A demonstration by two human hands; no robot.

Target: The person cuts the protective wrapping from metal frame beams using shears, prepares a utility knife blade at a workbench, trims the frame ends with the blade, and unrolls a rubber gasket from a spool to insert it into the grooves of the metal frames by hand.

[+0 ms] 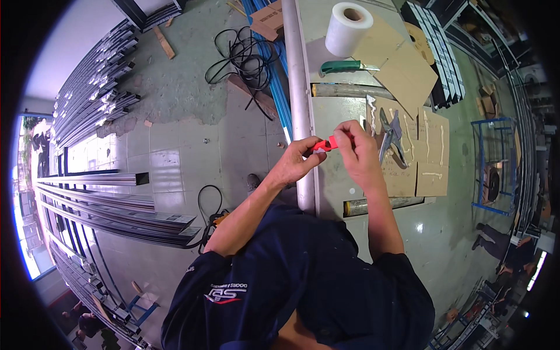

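Note:
Between my hands, above the near left edge of the worktable (338,175), is a small bright red object (322,145) with a dark part in its middle. Its exact kind does not show. My left hand (294,162) pinches one end, where something whitish also shows by the thumb. My right hand (359,153) grips the other end with thumb and fingers. Just right of it, grey-handled cutters or pliers (392,140) lie on a cardboard sheet (430,169) streaked with beads of pale sealant. Farther up rests a green-handled knife (341,67), its blade pointing right.
A roll of whitish film (349,32) stands at the table's far end. Along its left side runs a pale metal rail (300,105). Tangled black strips (245,61) lie on the floor. Long metal profiles (116,210) extend at left, and a blue cart frame (490,166) stands at right.

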